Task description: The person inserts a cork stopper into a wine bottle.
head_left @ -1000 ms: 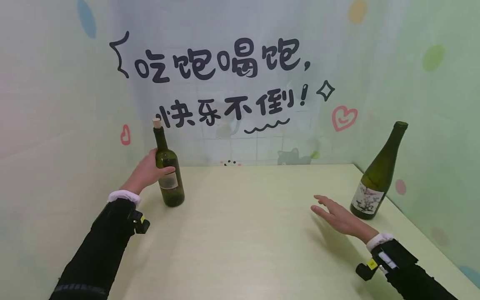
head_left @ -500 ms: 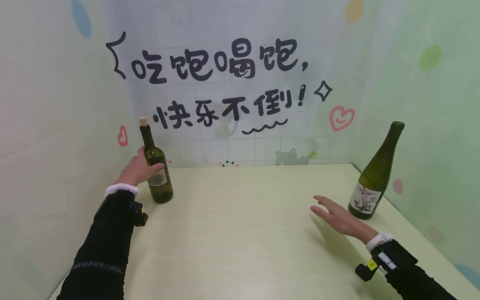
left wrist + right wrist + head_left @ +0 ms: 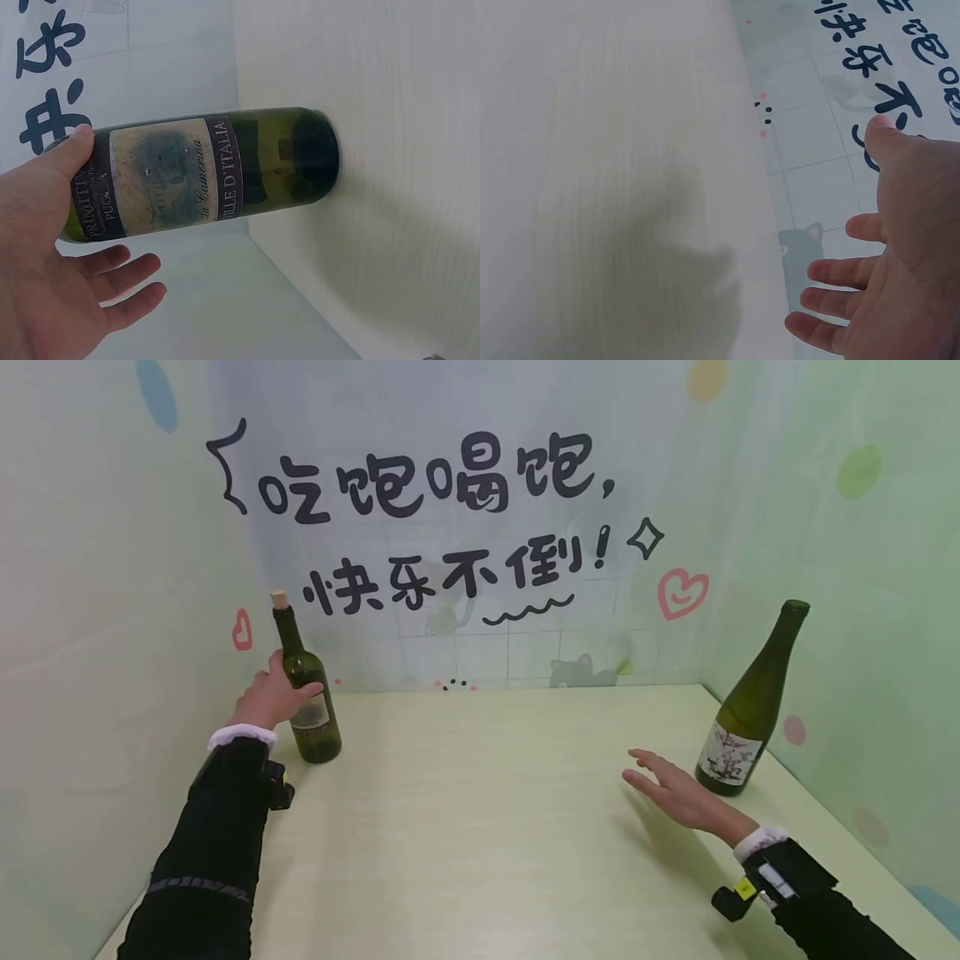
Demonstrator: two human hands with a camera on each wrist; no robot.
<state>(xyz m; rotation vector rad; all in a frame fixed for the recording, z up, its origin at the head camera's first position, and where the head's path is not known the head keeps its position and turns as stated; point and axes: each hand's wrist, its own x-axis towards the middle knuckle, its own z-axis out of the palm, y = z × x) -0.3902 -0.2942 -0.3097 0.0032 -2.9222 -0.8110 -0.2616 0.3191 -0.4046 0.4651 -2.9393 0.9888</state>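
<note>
My left hand [image 3: 270, 695] grips a green wine bottle [image 3: 319, 743] at the left of the table, with the thumb across its front. A cork stopper [image 3: 279, 600] tops this bottle. In the left wrist view the bottle's label [image 3: 169, 176] faces the camera and its base meets the tabletop. Three fingers stand apart below the bottle; the index finger is hidden. Over the table's right part, my right hand [image 3: 678, 793] holds nothing, its fingers extended. Just behind it stands a second green bottle [image 3: 756, 702] with a blossom label [image 3: 731, 753].
The pale table [image 3: 480, 827] reaches a back wall [image 3: 480, 652] printed with dark lettering, and side walls flank it. The second bottle is close to the table's right edge. Both forearms wear black sleeves with small wrist cameras.
My left hand has shifted the wine bottle left and slightly back. The right hand has hardly moved, and the second bottle stays in place. The head view has turned a little.
</note>
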